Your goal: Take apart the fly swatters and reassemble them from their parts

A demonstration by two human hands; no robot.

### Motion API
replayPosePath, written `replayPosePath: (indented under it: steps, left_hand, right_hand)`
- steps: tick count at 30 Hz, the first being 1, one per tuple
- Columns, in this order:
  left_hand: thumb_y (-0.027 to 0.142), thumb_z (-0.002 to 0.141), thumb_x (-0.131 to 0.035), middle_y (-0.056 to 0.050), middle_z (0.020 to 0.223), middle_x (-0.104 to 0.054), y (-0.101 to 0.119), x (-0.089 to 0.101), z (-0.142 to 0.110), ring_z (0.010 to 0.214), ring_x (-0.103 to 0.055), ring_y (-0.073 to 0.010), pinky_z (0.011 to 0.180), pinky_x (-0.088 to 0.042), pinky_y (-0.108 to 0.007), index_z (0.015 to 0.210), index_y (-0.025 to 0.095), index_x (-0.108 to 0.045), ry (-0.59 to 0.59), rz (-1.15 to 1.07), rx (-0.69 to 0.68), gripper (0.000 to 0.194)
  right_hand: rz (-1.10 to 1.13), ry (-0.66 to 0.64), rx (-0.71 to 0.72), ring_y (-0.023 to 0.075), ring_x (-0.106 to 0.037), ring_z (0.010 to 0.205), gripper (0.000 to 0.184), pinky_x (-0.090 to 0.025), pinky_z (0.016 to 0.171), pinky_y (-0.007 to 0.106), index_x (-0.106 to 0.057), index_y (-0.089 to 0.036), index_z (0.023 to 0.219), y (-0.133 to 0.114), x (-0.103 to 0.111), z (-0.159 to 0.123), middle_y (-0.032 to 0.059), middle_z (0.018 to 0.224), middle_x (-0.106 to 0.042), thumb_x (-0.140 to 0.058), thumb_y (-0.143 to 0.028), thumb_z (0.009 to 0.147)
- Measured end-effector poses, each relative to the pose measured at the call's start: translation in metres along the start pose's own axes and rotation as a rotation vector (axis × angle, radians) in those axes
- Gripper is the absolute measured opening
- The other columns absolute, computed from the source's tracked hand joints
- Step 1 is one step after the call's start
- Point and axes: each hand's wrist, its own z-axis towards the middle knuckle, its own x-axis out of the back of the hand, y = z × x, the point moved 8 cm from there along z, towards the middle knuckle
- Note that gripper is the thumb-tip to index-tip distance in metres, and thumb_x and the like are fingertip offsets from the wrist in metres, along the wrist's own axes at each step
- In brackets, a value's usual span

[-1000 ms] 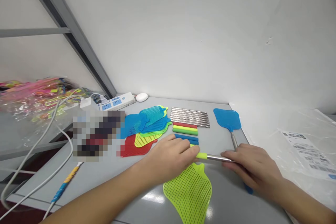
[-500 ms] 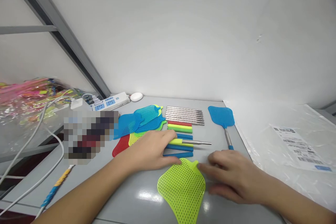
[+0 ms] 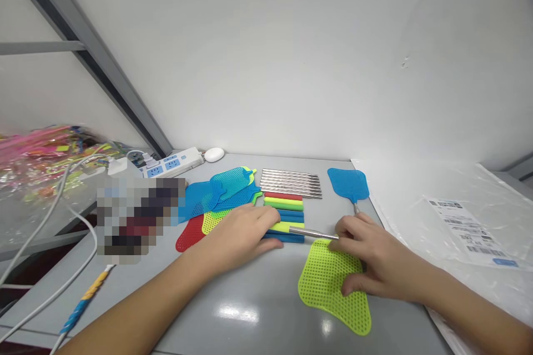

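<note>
My left hand [image 3: 245,233] lies curled on the row of coloured foam handles [image 3: 285,211], holding a yellow-green handle with a metal rod [image 3: 310,232] sticking out to the right. My right hand [image 3: 372,258] rests on a loose yellow-green swatter head [image 3: 328,283], thumb and fingers pinching its edge beside the rod's tip. A finished blue fly swatter [image 3: 350,184] lies just behind my right hand.
A pile of blue, green, yellow and red swatter heads [image 3: 220,199] lies to the left of the handles. Steel rods [image 3: 291,183] sit in a row behind them. A power strip [image 3: 170,162] and cables are far left. Plastic bags [image 3: 453,216] cover the right side.
My right hand has turned and dragged the yellow-green swatter head to the right. The left hand stayed on the handle, and the rod's tip now reaches my right hand.
</note>
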Motion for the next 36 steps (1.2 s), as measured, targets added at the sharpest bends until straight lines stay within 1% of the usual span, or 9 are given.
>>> replayPosePath:
  steps: [3,7,14,20,23,25,28,31,36]
  left_hand:
    - [0.048,0.088,-0.062,0.001,0.082,-0.062,0.003,0.001,-0.001,0.072,-0.055,-0.0187,0.061,-0.036,-0.03,0.089,0.022,-0.052,0.021,-0.029,-0.018,0.028]
    - [0.05,0.088,-0.061,0.0,0.083,-0.063,0.01,-0.001,-0.001,0.071,-0.055,-0.0181,0.063,-0.038,-0.03,0.087,0.021,-0.053,0.019,-0.029,-0.08,0.03]
    - [0.054,0.089,-0.057,0.0,0.077,-0.062,0.017,0.0,-0.001,0.067,-0.056,-0.017,0.061,-0.038,-0.029,0.082,0.02,-0.053,0.035,-0.006,-0.121,0.035]
    - [0.04,0.099,-0.042,0.0,0.072,-0.063,0.003,0.019,-0.001,0.063,-0.058,-0.0144,0.053,-0.035,-0.026,0.085,0.02,-0.059,0.189,-0.021,0.0,0.031]
    - [0.035,0.1,-0.041,-0.002,0.082,-0.066,-0.006,0.023,-0.002,0.07,-0.061,-0.0151,0.057,-0.041,-0.025,0.099,0.02,-0.06,0.238,-0.055,0.066,0.025]
    - [0.032,0.1,-0.04,-0.002,0.088,-0.068,-0.009,0.023,-0.003,0.075,-0.063,-0.016,0.061,-0.043,-0.026,0.109,0.02,-0.059,0.238,-0.075,0.089,0.024]
    - [0.029,0.1,-0.04,-0.003,0.093,-0.068,-0.007,0.021,-0.003,0.08,-0.064,-0.017,0.065,-0.045,-0.027,0.116,0.02,-0.057,0.226,-0.088,0.071,0.025]
    - [0.029,0.099,-0.042,-0.002,0.091,-0.069,0.0,0.018,-0.004,0.078,-0.064,-0.0171,0.064,-0.044,-0.027,0.114,0.02,-0.058,0.203,-0.085,0.007,0.024]
    - [0.028,0.097,-0.047,0.0,0.082,-0.07,0.008,0.013,-0.006,0.07,-0.064,-0.0162,0.062,-0.043,-0.027,0.11,0.021,-0.06,0.185,-0.09,-0.081,0.02]
  right_hand:
    - [0.006,-0.024,-0.028,0.0264,-0.047,0.096,0.072,-0.039,0.081,0.041,-0.058,-0.025,0.124,0.004,0.0,0.003,0.0099,0.11,-0.053,-0.072,-0.067,0.067]
    - [0.058,-0.087,-0.056,0.0311,-0.045,0.106,0.079,-0.036,0.089,0.047,-0.055,-0.026,0.128,0.002,-0.007,0.006,0.0094,0.116,-0.055,-0.079,-0.061,0.061]
    - [0.228,-0.177,-0.143,0.0242,-0.048,0.093,0.063,-0.041,0.081,0.04,-0.054,-0.023,0.095,-0.001,-0.017,0.006,0.0035,0.1,-0.053,-0.081,-0.062,0.055]
    - [0.44,-0.138,-0.251,0.0136,-0.045,0.067,0.048,-0.038,0.055,0.025,-0.041,-0.022,0.067,0.008,-0.002,-0.017,-0.0042,0.069,-0.046,-0.078,-0.052,0.069]
    - [0.701,-0.017,-0.34,0.0147,-0.053,0.062,0.035,-0.044,0.053,0.026,-0.051,-0.022,0.068,0.022,0.007,-0.031,-0.0014,0.066,-0.053,-0.063,-0.051,0.085]
    - [0.957,0.145,-0.448,0.0181,-0.062,0.062,0.028,-0.05,0.05,0.029,-0.062,-0.023,0.084,0.041,0.013,-0.038,0.003,0.074,-0.063,-0.056,-0.05,0.089]
    - [1.239,0.431,-0.607,0.0226,-0.068,0.068,0.029,-0.055,0.049,0.03,-0.066,-0.023,0.107,0.075,0.022,-0.042,0.0075,0.085,-0.07,-0.054,-0.044,0.091]
    - [1.35,0.683,-0.718,0.0146,-0.062,0.06,0.019,-0.051,0.043,0.022,-0.069,-0.024,0.1,0.104,0.027,-0.043,0.004,0.085,-0.068,-0.062,-0.037,0.088]
    - [1.568,0.795,-0.734,0.0097,-0.059,0.068,0.018,-0.046,0.042,0.015,-0.066,-0.024,0.096,0.114,0.018,-0.032,0.0004,0.1,-0.066,-0.073,-0.022,0.079]
